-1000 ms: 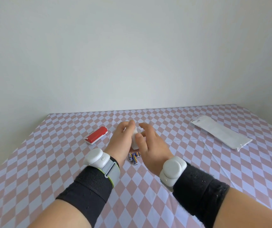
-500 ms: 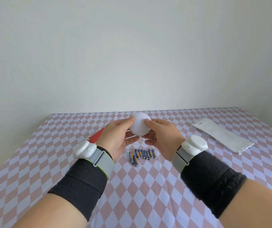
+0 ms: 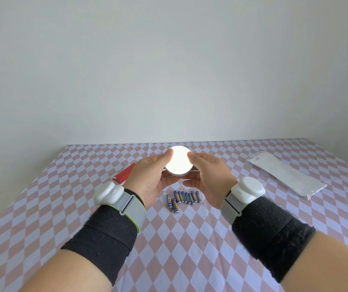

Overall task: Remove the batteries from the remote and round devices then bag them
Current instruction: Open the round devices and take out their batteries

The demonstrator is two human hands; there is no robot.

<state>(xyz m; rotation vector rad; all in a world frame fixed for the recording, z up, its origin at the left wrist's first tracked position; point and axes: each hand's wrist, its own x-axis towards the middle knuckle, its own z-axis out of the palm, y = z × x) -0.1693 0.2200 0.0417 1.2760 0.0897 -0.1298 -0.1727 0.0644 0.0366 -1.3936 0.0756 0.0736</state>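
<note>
Red plastic shows left of centre, where the remote (image 3: pixel 124 173) lies on the checked tablecloth (image 3: pixel 48 207), its near end covered by the left hand (image 3: pixel 147 180). That hand, low over the table a second ago, has come up and now grips the left rim of the round device (image 3: pixel 179 163), thumb on the upper edge and fingers curled beneath. The device is held clear of the cloth at mid-frame, its flat face turned toward the viewer and glowing warm white, brighter than half a second back. I take that to mean its cells are still inside and it has yet to be opened. Below it, small blue batteries (image 3: pixel 184 198) lie loose in a row. The right hand (image 3: pixel 209 178) mirrors the left, clasping the opposite rim. At far right the clear bag (image 3: pixel 284 175) lies flat, well apart; its contents I cannot make out. The device's back and any battery door are hidden.
</note>
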